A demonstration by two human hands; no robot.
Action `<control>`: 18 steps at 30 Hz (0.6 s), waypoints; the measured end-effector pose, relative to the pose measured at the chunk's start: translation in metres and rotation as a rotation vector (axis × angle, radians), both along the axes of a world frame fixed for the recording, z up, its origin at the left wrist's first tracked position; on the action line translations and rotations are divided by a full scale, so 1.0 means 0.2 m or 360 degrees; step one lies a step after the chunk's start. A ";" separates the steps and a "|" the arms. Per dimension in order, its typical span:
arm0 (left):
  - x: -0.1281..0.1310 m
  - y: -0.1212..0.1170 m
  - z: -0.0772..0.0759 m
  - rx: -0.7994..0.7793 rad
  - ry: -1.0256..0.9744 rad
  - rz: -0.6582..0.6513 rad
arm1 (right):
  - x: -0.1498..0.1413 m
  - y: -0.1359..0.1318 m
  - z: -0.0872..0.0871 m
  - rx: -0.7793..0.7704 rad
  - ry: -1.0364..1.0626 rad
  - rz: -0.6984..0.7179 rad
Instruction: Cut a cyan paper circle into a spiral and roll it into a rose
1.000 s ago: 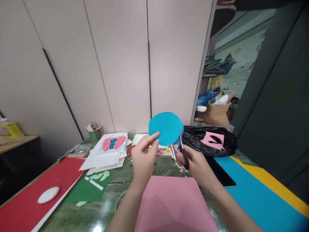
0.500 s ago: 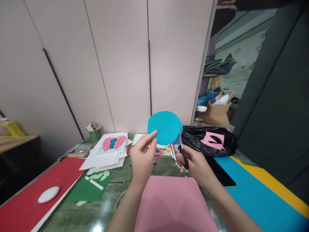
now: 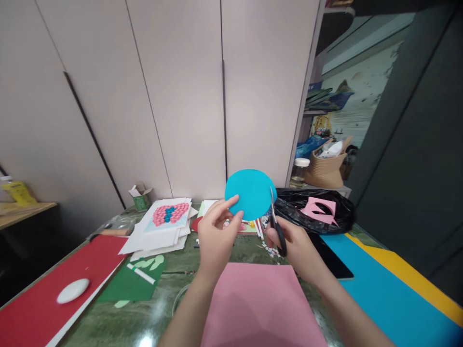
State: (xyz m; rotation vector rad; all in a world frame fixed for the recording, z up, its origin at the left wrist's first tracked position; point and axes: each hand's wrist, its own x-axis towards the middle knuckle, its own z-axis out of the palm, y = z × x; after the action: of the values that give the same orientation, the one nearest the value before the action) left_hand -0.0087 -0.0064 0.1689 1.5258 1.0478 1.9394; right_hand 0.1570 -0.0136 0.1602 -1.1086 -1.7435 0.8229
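Note:
Between thumb and fingers, my left hand (image 3: 219, 236) pinches the lower left edge of a round blue paper disc (image 3: 249, 193), raised above the table. My right hand (image 3: 294, 241) grips a pair of black-handled scissors (image 3: 278, 236). Their blades point up and lie at the right edge of the disc; I cannot tell how far apart the blades are. Below both hands lies a sheet of pink paper (image 3: 260, 303) at the near side of the table.
Left are red paper (image 3: 32, 308) under a white mouse (image 3: 73, 291), green paper (image 3: 126, 284) with a marker (image 3: 141, 273), and stacked white sheets (image 3: 155, 238). Right are a black tablet (image 3: 333, 260), blue paper (image 3: 390, 299) and a black plastic bag (image 3: 289, 205) holding pink scraps (image 3: 320, 210).
Both hands have shifted slightly right and a little down, carrying the blue disc and the scissors along. The disc looks slightly turned. Things on the table stay put.

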 end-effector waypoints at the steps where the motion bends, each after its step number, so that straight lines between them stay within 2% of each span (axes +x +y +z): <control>1: 0.00 0.00 0.00 -0.0008 -0.0003 -0.0016 | 0.00 0.00 0.00 0.0000 0.0010 0.0004; 8: 0.00 -0.01 0.02 0.0010 0.0032 -0.0079 | 0.02 0.00 0.01 0.0050 0.0030 0.0000; 18: -0.02 0.00 0.00 0.0048 0.0061 -0.0049 | 0.02 0.01 0.00 0.0018 -0.0005 0.0002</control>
State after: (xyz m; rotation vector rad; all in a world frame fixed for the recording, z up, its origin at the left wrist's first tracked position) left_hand -0.0123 -0.0072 0.1680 1.5922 1.0093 1.9204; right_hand 0.1610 -0.0117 0.1602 -1.1022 -1.7497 0.8113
